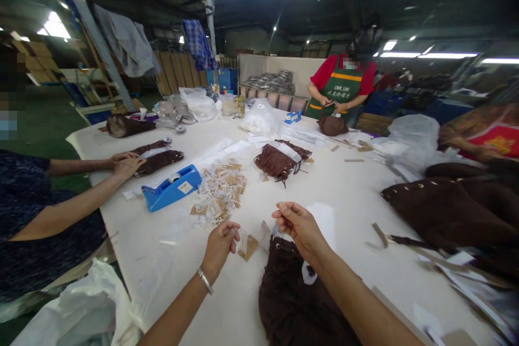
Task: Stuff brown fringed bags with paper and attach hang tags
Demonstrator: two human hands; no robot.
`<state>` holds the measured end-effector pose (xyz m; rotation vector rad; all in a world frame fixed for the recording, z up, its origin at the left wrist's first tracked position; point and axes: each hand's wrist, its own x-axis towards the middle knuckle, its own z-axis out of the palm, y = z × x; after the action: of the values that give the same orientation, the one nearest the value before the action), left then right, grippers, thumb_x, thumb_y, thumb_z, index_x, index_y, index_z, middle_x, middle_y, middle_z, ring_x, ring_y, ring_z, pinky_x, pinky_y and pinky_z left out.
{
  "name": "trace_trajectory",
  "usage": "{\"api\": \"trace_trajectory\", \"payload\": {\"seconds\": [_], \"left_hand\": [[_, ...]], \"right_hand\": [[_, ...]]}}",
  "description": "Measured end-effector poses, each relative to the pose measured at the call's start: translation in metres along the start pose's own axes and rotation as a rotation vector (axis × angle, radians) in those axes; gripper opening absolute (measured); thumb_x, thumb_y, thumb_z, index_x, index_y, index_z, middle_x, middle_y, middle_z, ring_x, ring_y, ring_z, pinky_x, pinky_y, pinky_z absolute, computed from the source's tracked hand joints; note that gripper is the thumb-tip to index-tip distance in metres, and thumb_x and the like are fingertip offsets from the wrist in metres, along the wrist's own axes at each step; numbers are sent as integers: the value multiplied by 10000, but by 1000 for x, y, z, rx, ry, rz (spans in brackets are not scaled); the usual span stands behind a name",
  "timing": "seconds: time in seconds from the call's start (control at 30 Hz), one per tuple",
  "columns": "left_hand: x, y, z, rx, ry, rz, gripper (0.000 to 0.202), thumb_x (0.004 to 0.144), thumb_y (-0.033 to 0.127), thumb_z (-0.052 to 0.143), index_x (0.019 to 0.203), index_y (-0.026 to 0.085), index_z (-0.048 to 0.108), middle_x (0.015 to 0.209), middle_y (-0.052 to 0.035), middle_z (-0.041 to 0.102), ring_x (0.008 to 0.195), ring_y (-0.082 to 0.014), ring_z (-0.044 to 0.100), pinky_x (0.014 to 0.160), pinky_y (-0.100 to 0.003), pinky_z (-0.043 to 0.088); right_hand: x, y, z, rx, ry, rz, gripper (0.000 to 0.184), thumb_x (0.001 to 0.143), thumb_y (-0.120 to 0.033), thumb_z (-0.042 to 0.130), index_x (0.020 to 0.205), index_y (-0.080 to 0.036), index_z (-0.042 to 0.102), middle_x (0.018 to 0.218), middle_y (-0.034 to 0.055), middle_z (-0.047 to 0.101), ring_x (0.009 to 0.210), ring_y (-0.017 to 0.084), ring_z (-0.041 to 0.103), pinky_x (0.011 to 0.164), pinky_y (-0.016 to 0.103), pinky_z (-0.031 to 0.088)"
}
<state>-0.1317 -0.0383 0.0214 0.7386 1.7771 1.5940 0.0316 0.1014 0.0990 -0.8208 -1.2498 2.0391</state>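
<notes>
My left hand (222,242) is closed in a pinch, with a brown card hang tag (248,248) and a clear piece at its fingertips. To its right my right hand (298,224) pinches something too thin to make out, perhaps a string. Beneath my right forearm lies a dark brown drawstring bag (279,286) with metal eyelets along its top edge. A white label (309,274) shows on the bag, partly covered by my wrist. White paper (324,219) lies just behind the bag. Beyond my left hand is a tangled heap of hang tags with white strings (227,186).
Left of the tags stands a blue tape dispenser (172,188). A wrapped fringed brown bag (279,158) lies mid-table (344,194). More brown bags (450,205) are piled right. One co-worker's hands (127,165) press a brown bundle at left; another person (343,86) stands across.
</notes>
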Motion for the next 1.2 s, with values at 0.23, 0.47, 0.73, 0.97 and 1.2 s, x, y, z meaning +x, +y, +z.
{"api": "trace_trajectory", "payload": {"seconds": [0.23, 0.47, 0.73, 0.97, 1.2], "left_hand": [[30, 4, -30, 261, 153, 70, 255, 815, 358, 457, 960, 197, 591, 636, 45, 569, 467, -108, 500, 496, -223, 379], [78, 56, -18, 642, 202, 271, 363, 820, 224, 515, 1175, 198, 581, 1246, -119, 584, 850, -216, 631, 740, -323, 445], [41, 82, 119, 556, -437, 408, 479, 967, 570, 291, 819, 199, 557, 698, -13, 623, 600, -157, 573, 582, -253, 382], [63, 62, 136, 318, -618, 239, 431, 947, 506, 373, 689, 193, 520, 570, 39, 495, 486, -101, 445, 504, -227, 326], [87, 62, 124, 11, -745, -85, 340, 741, 467, 698, 752, 135, 628, 698, -28, 655, 502, -77, 521, 451, -191, 322]], "right_hand": [[10, -28, -18, -57, 66, -126, 351, 694, -451, 791, 866, -174, 662, 737, 6, 654, 557, 71, 490, 532, 213, 428], [15, -68, -83, -596, 255, -305, 312, 766, -475, 700, 871, -183, 670, 727, 22, 659, 593, 127, 531, 579, 272, 435], [5, -44, -86, -1368, -16, -622, 168, 955, -245, 483, 907, -205, 639, 845, 26, 642, 768, 160, 587, 695, 275, 420], [14, -36, -95, -1476, -130, -677, 150, 958, -181, 484, 934, -199, 631, 827, 31, 603, 764, 153, 564, 679, 255, 402], [38, -26, -99, -1155, -161, -592, 122, 904, -129, 557, 905, -208, 650, 830, -6, 636, 763, 118, 578, 702, 226, 412]]}}
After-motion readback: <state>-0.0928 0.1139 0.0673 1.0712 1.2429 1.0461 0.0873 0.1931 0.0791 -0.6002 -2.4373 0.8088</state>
